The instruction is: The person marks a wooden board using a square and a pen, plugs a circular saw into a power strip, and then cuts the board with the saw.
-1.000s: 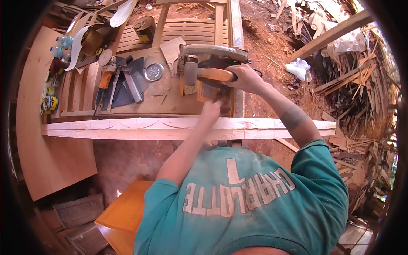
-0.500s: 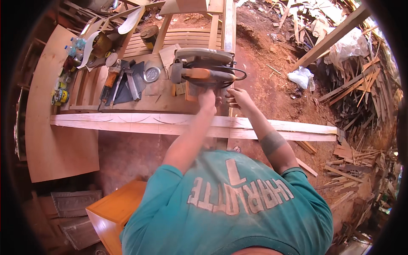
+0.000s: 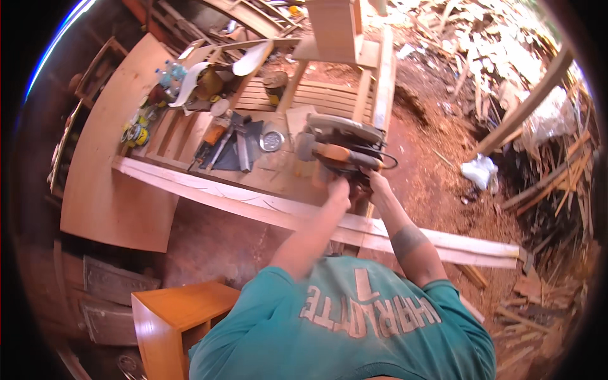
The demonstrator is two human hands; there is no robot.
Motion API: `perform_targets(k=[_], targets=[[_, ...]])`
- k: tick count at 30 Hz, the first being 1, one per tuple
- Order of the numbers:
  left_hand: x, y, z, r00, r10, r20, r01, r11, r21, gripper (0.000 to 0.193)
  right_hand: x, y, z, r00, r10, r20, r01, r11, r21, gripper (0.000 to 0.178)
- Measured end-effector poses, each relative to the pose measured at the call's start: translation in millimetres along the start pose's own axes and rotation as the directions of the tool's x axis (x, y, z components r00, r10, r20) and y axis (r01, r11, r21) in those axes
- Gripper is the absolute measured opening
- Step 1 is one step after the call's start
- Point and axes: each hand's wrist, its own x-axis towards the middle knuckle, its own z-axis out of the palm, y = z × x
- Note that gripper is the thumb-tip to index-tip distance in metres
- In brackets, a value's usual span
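A circular saw [image 3: 339,152] with a grey blade guard, an orange and black body and a black cord lies on the workbench [image 3: 278,180]. At its near side is my left hand [image 3: 340,191], fingers curled in; whatever they hold is hidden. My right hand [image 3: 376,182] is by the handle end and the cord, its fingers bent inward toward the left hand and partly hidden. Across the bench's near edge, under my forearms, runs a long pale wooden board [image 3: 278,212] with curved pencil marks on its left part.
Hand tools [image 3: 221,142] and a round metal lid [image 3: 272,140] lie left of the saw. Cans and bottles [image 3: 171,76] stand farther left, near a big plywood sheet [image 3: 114,171]. An orange wooden cabinet [image 3: 183,310] is at the lower left. Scrap wood [image 3: 563,158] is heaped at right.
The view has shifted and tilted, so the bench appears lower and farther right. My right hand has come closer to the saw's handle end and the left hand; its fingers were more spread before.
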Motion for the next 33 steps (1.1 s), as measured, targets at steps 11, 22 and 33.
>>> perform_targets(k=[11,22,33], targets=[[-7.8,2.5,-15.5,0.985,0.174,-0.006,-0.167,0.951,0.259,0.038,-20.4,-13.6,-15.1,0.989,0.142,0.040,-0.137,0.984,-0.111,0.037],[-9.5,-1.5,-21.0,0.985,0.143,0.097,-0.163,0.952,0.260,0.031,-36.6,16.5,28.1,0.989,-0.143,-0.042,0.128,0.961,-0.246,0.014],[-48.1,47.8,-49.8,0.990,0.048,0.131,-0.108,0.856,0.505,0.029,-44.6,32.4,44.1,0.951,-0.289,-0.111,0.264,0.945,-0.192,0.021]])
